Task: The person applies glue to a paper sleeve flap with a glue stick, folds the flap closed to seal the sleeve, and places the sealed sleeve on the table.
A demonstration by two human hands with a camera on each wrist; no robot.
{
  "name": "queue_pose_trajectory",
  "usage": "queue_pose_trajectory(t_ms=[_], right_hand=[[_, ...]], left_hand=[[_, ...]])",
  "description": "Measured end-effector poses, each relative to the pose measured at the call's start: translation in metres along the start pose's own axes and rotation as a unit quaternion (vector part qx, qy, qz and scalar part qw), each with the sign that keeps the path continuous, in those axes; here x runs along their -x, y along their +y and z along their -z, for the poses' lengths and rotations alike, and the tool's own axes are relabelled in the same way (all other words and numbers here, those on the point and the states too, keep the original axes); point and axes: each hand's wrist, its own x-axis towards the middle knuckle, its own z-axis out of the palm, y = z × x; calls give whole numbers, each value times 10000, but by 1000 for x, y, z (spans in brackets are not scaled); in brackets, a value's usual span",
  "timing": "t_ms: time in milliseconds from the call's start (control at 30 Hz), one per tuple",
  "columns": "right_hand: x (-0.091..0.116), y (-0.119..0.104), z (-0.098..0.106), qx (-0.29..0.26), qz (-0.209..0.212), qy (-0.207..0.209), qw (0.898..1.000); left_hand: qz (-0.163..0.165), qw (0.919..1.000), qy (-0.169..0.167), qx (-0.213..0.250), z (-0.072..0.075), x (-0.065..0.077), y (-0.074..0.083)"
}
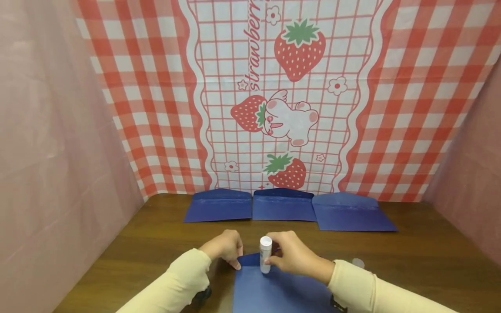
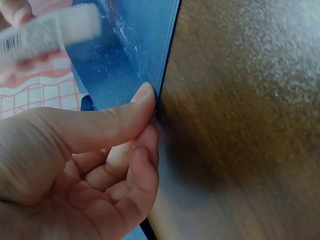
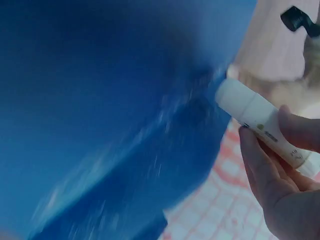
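Note:
A blue envelope [image 1: 258,289] lies at the table's near edge with its flap folded out toward the back. At its far left corner my left hand [image 1: 227,248] pinches the paper between thumb and fingers; the left wrist view shows whitish glue smears [image 2: 125,35] along the flap crease. My right hand [image 1: 293,254] grips a white glue stick [image 1: 265,256], held upright over the crease in the head view. In the right wrist view the end of the glue stick [image 3: 245,102] is right at the envelope, and pale streaks run along the fold.
Three blue envelopes, left [image 1: 219,208], middle [image 1: 283,208] and right [image 1: 354,215], lie in a row at the back of the brown table [image 1: 156,243], flaps out. A small translucent cap [image 1: 358,263] sits right of my right wrist. A strawberry-patterned cloth [image 1: 274,108] hangs behind.

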Motion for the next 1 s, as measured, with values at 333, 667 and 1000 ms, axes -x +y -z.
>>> queue_pose_trajectory(t_ms=[333, 667, 1000], right_hand=[[-17, 2, -32, -248, -113, -24, 9996], [-8, 6, -23, 41, -245, 62, 9997], [19, 20, -2, 349, -364, 251, 9984]], left_hand=[[35, 9998, -46, 200, -5, 0, 3], [-19, 9999, -7, 167, -2, 0, -3], [69, 9998, -113, 159, -1, 1, 1]])
